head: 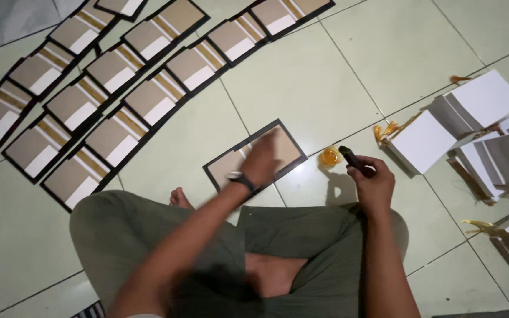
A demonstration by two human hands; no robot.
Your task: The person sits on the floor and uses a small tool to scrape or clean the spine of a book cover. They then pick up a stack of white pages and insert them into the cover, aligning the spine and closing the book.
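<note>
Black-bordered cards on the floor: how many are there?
15 cards: fourteen in three slanted rows upper left, one under the left hand; others may lie out of frame.

The person sat cross-legged on the tiled floor (pixel 337 70). The left hand (pixel 261 160) pressed flat on a black-edged brown cover board (pixel 290 147), while the right hand (pixel 373 184) gripped a dark brush (pixel 351 158) just beside a small amber glue pot (pixel 329 156). Rows of finished boards (pixel 107 88) lay to the left; white folded stacks (pixel 472 118) lay to the right.
</note>
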